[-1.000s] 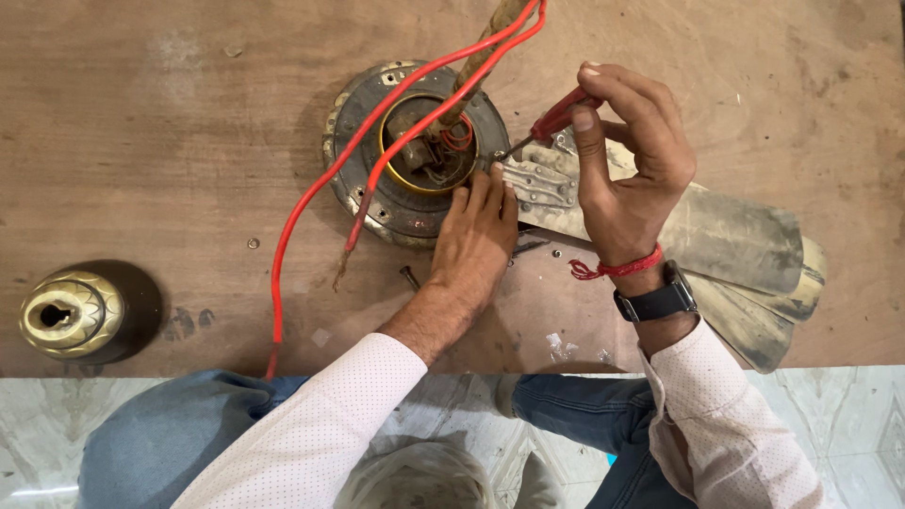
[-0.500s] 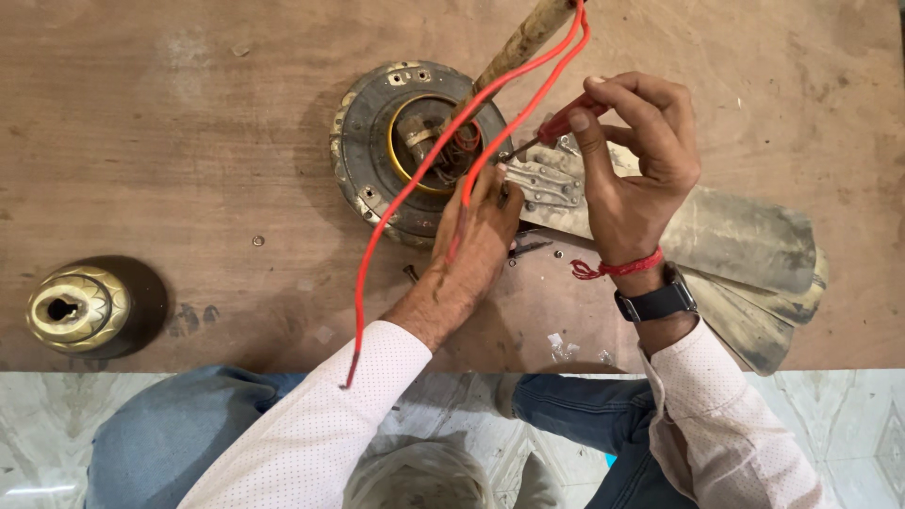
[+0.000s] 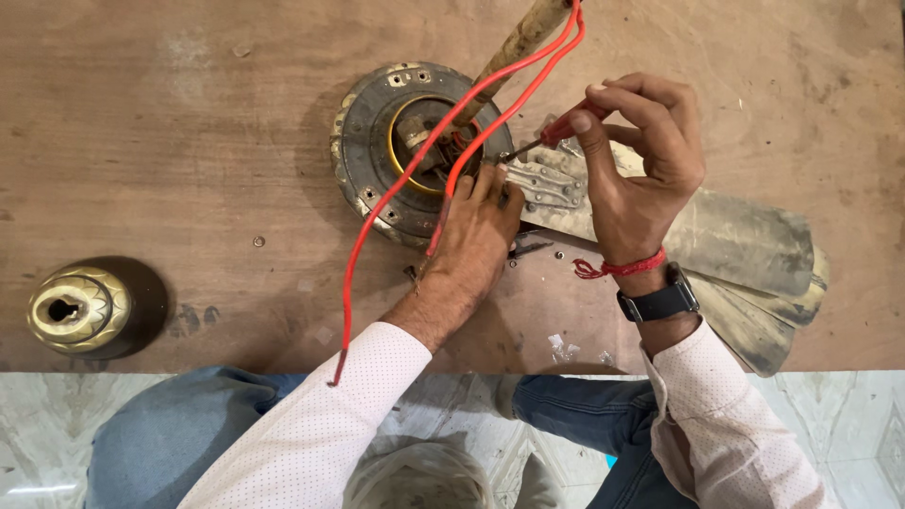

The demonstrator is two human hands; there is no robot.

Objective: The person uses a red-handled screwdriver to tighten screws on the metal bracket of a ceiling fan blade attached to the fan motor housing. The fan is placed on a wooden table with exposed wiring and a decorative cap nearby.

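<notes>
1. The ceiling fan motor (image 3: 396, 151) lay flat on the brown wooden board (image 3: 170, 123), just beyond the left hand's fingertips and to the left of the right hand; its round dark housing faced up with a brass-coloured ring at the centre.
2. Nearest the person, the left hand (image 3: 471, 240) rested palm down on the motor's near rim, fingers spread and pressing, gripping nothing.
3. The right hand (image 3: 641, 160) was closed on a red-handled screwdriver (image 3: 547, 137), pinched between thumb and fingers, its tip down at the metal blade bracket (image 3: 547, 184) just right of the left fingers.
4. Two red wires (image 3: 377, 226) ran from the motor's centre, one trailing down over the left sleeve, both also looping up along the downrod (image 3: 518, 42) beyond the hands.
5. Dusty fan blades (image 3: 745, 245) lay stacked under and right of the right wrist.
6. A small loose screw (image 3: 257, 241) sat well left of the left hand; a brass-coloured canopy cup (image 3: 77, 309) stood further left, near the board's edge.
7. Judging by the pose, the step in hand was driving or loosening a bracket screw; the next move seemed to call for keeping the tip seated and the motor braced while turning.
</notes>
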